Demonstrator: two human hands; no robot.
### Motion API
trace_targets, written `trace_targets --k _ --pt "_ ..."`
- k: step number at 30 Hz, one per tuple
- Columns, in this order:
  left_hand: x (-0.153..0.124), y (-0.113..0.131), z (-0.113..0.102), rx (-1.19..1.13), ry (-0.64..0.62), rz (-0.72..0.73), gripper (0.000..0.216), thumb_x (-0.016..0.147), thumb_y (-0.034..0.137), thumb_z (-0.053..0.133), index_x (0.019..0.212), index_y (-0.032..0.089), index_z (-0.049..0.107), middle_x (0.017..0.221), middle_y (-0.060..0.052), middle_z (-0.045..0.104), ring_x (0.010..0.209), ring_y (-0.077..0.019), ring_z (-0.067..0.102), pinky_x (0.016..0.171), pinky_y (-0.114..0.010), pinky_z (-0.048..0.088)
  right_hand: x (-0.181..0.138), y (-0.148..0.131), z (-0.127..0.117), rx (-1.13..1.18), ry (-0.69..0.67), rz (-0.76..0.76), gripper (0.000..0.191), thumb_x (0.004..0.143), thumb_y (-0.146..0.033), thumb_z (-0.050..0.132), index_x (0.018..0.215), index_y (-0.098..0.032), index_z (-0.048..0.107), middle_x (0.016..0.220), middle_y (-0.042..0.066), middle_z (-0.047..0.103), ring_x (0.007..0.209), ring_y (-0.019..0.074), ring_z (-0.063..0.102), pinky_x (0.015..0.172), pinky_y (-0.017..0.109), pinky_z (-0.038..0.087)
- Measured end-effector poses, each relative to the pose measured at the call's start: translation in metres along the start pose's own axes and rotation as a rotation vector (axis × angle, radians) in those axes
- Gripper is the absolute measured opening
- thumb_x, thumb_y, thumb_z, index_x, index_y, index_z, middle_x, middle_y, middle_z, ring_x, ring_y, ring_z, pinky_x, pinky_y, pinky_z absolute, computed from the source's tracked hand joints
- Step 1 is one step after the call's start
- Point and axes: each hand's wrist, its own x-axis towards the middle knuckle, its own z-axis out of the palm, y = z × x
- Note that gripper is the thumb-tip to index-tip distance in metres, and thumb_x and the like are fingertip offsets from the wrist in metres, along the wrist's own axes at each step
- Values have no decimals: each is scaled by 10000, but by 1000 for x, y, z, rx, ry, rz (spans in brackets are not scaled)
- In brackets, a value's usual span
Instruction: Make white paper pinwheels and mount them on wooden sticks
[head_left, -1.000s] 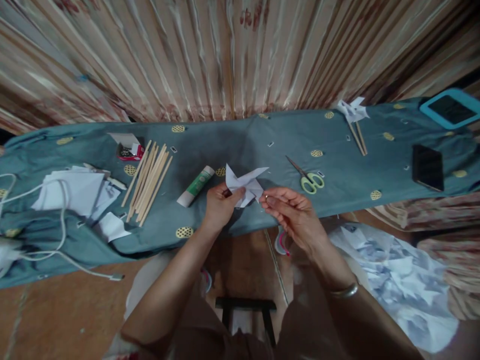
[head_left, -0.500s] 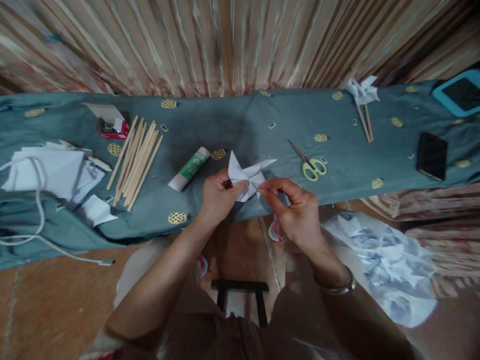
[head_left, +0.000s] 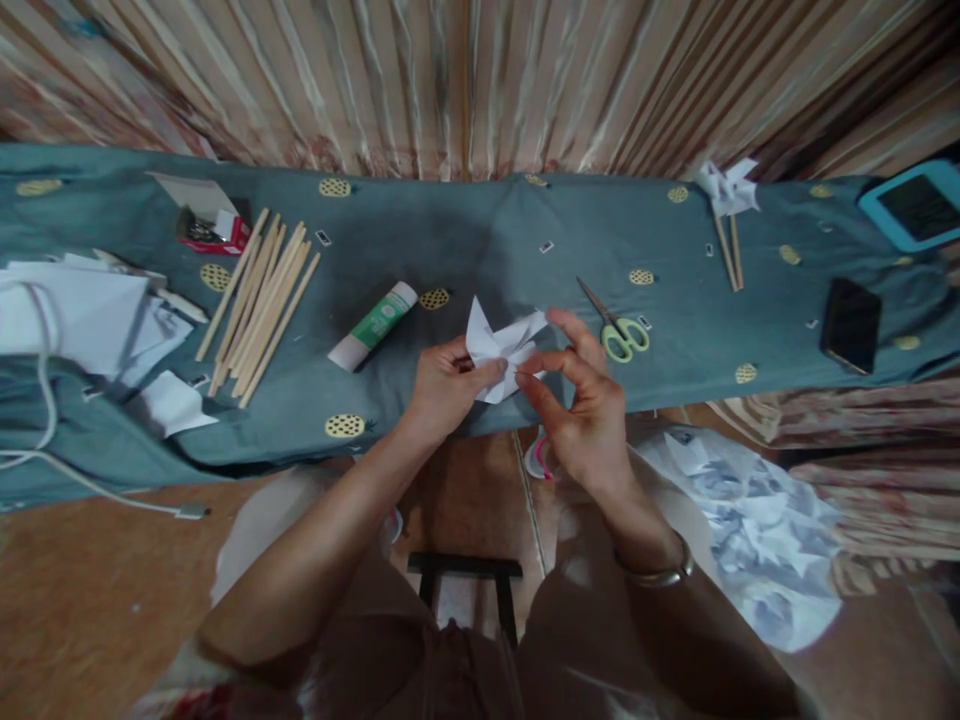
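Note:
Over the front edge of the cloth-covered table, my left hand (head_left: 448,390) pinches a white folded-paper pinwheel (head_left: 491,345) between thumb and fingers. One blade points up and another points right. At the pinwheel's right side, the thumb and a finger of my right hand (head_left: 581,400) close together close to its centre. A thin dark line shows at those fingertips, too small to name. Another finger of that hand is raised by the tip of the right-hand blade. A glue stick (head_left: 373,326) lies to the left, and green-handled scissors (head_left: 616,325) lie to the right.
Wooden sticks (head_left: 259,305), an opened red box (head_left: 214,232) of small metal pieces, paper sheets (head_left: 82,315) and a white cable (head_left: 112,487) are at left. Right are a pinwheel with sticks (head_left: 727,195), a phone (head_left: 850,325), a blue-framed tablet (head_left: 919,208) and a bag of paper (head_left: 757,530) below.
My right hand's fingers have shifted on the pinwheel, one finger now lifted beside the right blade. The left hand keeps its hold. The whole view has shifted slightly.

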Motion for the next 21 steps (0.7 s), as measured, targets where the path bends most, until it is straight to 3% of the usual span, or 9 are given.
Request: trace_targets --k 4,8,21 --pt "-1 0 0 4 -8 -18 158 544 220 819 671 167 742 681 1 735 611 -140 640 607 -253 520 1 5 3 106 -28 74 50 839 -230 676 817 -275 680 1444 3 500 1441 264 344 1205 556 196" --pt "-3 1 -1 -14 -32 -21 191 536 247 838 683 165 748 687 0 735 607 -132 637 611 -245 515 2 11 7 193 -42 122 50 826 -220 691 805 -264 682 1434 13 515 1433 258 365 1211 546 186" --pt "-5 5 -5 8 -28 -50 236 515 281 870 674 163 742 672 -12 728 600 -153 646 601 -276 529 5 17 10 436 -96 309 58 756 -270 740 798 -269 700 1395 8 567 1314 241 513 1137 506 349"
